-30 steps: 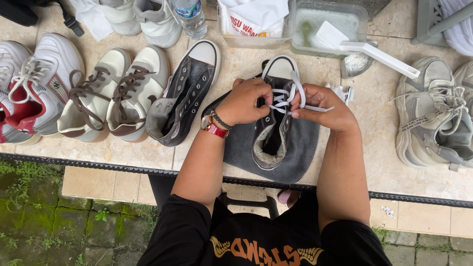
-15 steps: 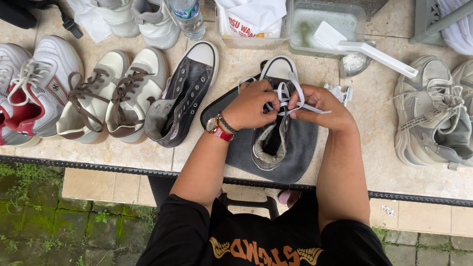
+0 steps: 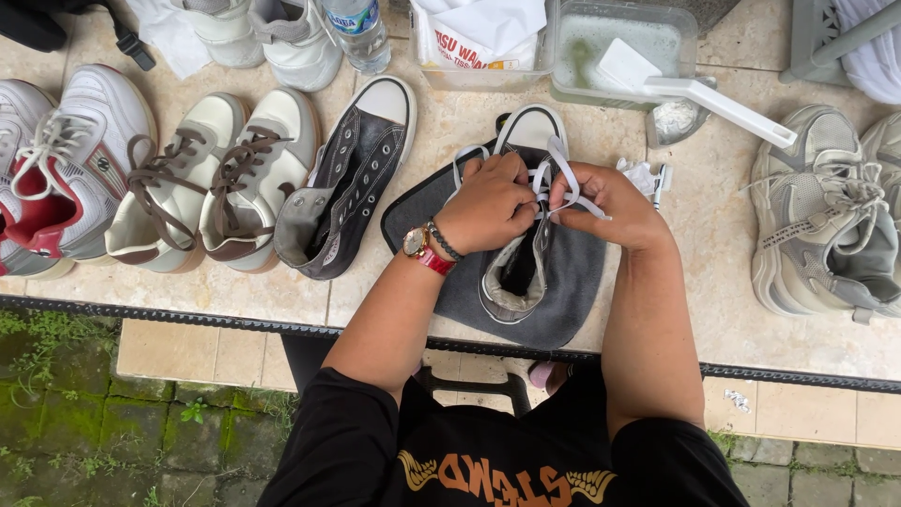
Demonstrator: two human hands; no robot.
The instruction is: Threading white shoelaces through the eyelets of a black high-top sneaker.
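Stone-tiled bench (image 3: 713, 282), edged by mossy paving. Left hand (image 3: 488, 202) and right hand (image 3: 605, 202) are both pinched shut on the white lace (image 3: 563, 169) of the grey high-top shoe (image 3: 526, 282) lying on a grey cloth (image 3: 572, 291) at centre. Best to keep both lace ends even and pull snug at each eyelet. One matching shoe (image 3: 343, 183) lies at nine o'clock; two tan-laced shoes (image 3: 206, 188) lie beyond.

Hands (image 3: 549, 202) covering the dark sneaker's (image 3: 526, 253) eyelets, lace ends hidden (fingertips too), white sneaker (image 3: 38, 178) cropped at left edge, grey sneaker (image 3: 826, 225) cropped at right.
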